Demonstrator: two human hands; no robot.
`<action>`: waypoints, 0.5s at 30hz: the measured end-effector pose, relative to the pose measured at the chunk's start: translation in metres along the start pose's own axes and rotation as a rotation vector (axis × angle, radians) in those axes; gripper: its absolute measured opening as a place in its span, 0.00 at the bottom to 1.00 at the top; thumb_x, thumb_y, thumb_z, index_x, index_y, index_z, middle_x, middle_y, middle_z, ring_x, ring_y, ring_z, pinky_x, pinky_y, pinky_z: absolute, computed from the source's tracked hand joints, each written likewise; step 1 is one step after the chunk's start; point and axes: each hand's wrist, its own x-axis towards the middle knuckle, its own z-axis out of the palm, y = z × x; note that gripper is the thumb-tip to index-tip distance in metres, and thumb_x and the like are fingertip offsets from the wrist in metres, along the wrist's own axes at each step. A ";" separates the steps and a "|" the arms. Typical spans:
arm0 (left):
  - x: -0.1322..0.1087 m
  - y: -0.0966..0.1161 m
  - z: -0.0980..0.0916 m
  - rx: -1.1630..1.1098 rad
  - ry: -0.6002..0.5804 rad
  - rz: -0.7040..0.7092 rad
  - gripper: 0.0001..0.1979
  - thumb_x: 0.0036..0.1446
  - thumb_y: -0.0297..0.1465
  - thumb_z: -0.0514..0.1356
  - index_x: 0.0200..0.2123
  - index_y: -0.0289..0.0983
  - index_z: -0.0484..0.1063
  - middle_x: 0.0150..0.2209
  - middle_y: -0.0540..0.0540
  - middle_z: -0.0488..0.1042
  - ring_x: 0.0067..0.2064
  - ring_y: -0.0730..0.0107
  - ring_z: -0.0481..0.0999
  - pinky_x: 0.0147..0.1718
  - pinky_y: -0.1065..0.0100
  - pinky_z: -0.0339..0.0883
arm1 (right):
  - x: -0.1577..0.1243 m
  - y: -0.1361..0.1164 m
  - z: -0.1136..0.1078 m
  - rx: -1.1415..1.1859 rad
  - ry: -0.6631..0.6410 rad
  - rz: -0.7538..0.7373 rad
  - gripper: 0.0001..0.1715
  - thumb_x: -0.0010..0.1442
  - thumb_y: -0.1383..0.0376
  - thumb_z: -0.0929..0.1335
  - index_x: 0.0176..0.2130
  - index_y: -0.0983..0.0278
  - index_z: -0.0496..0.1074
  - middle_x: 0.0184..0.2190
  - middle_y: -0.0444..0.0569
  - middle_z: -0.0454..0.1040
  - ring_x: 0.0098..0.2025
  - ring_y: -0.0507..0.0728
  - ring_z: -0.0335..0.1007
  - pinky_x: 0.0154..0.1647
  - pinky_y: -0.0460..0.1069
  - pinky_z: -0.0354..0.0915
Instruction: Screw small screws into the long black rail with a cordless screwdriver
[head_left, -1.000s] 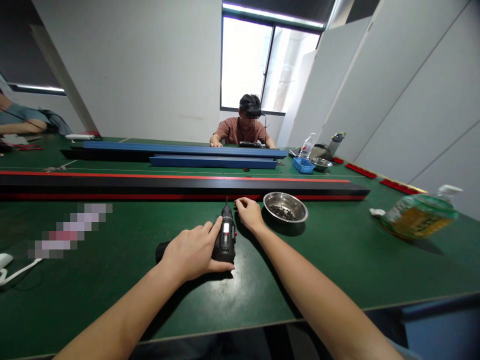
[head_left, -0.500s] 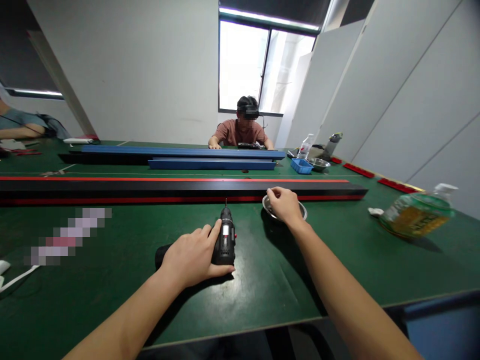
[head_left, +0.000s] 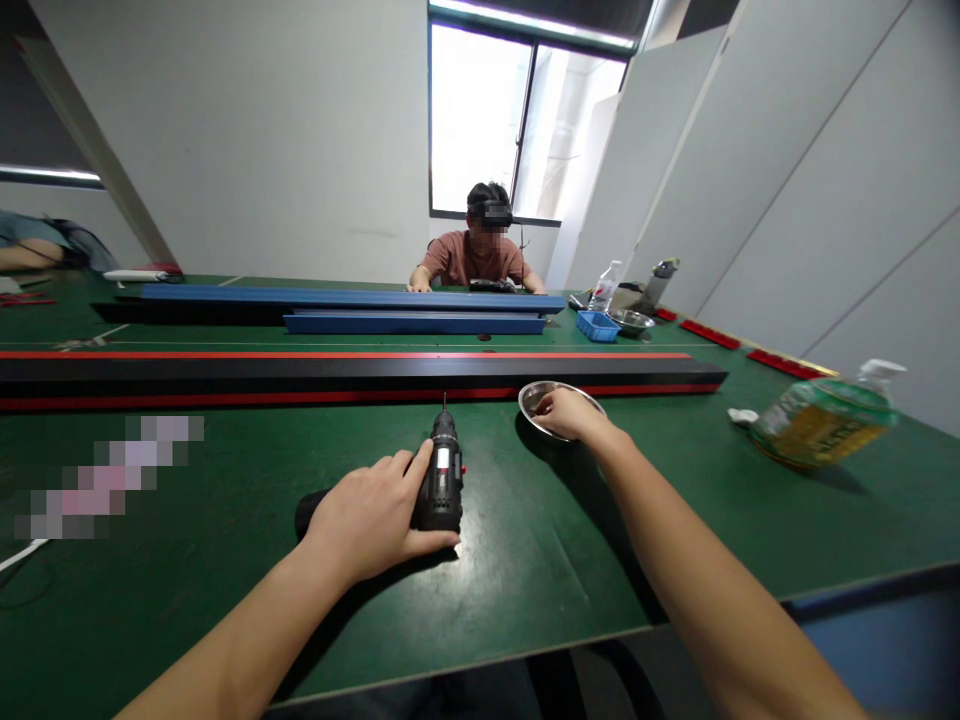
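Observation:
My left hand (head_left: 367,515) is wrapped round a black cordless drill (head_left: 442,480), which lies on its side on the green table with its bit pointing at the long black bar (head_left: 360,377) with red edges. My right hand (head_left: 571,414) reaches into a round metal bowl (head_left: 527,400), fingers bent and pressed together inside it. Whatever the fingertips hold, if anything, is too small to make out. The bowl stands close to the near edge of the black bar, to the right of the drill.
Blue bars (head_left: 412,324) lie behind the black one. Across the table (head_left: 510,580) sits a person (head_left: 480,255). A blue basket (head_left: 598,326), a second metal bowl (head_left: 631,322) and a clear bottle (head_left: 604,288) stand at the back right. A large green-labelled bottle (head_left: 825,422) is at the right.
My right hand has lowered from above the bowl's far rim into the bowl. My left hand stays on the drill. The view has shifted slightly.

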 end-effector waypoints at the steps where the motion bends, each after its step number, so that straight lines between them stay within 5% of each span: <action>1: -0.001 0.000 0.000 -0.003 -0.002 0.000 0.53 0.57 0.63 0.56 0.74 0.34 0.53 0.55 0.32 0.76 0.50 0.43 0.79 0.44 0.52 0.74 | 0.001 -0.001 0.000 -0.004 -0.001 -0.005 0.10 0.56 0.61 0.76 0.39 0.61 0.86 0.36 0.52 0.84 0.36 0.58 0.78 0.37 0.48 0.65; 7: -0.007 0.001 0.000 -0.017 -0.009 0.005 0.54 0.56 0.64 0.57 0.74 0.36 0.52 0.57 0.31 0.75 0.50 0.43 0.80 0.45 0.51 0.74 | 0.005 -0.004 -0.009 0.048 -0.036 0.040 0.05 0.58 0.65 0.75 0.35 0.63 0.86 0.30 0.52 0.83 0.27 0.55 0.75 0.32 0.47 0.64; 15: -0.008 0.001 0.001 -0.012 0.008 0.019 0.54 0.55 0.64 0.57 0.74 0.36 0.53 0.56 0.32 0.76 0.49 0.44 0.80 0.45 0.51 0.75 | 0.011 0.003 -0.013 -0.040 0.004 0.047 0.14 0.63 0.58 0.73 0.35 0.66 0.84 0.29 0.57 0.81 0.29 0.59 0.76 0.31 0.49 0.64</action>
